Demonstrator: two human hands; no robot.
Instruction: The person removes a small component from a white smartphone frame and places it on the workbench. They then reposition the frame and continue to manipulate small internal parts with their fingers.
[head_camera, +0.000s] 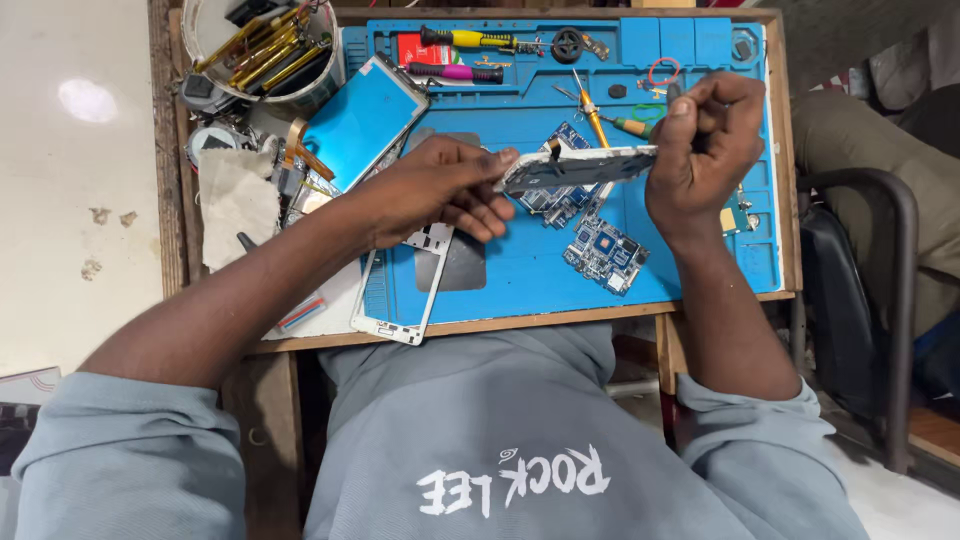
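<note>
My left hand (440, 190) holds one end of a flat white phone body (580, 166), lifted edge-on above the blue work mat (520, 270). My right hand (705, 150) is closed at the other end of the phone body, gripping a thin dark tool whose tip I cannot make out. Blue circuit boards (605, 252) lie on the mat just below the phone body. A white phone frame (405, 290) rests on the mat's near-left edge under my left wrist.
A phone screen panel with blue film (362, 122) leans at the mat's far left. Screwdrivers (465, 42) and tweezers lie along the mat's far edge. A round tub of tools (262, 45) and a cloth (235, 200) sit left. A dark chair (880, 250) stands right.
</note>
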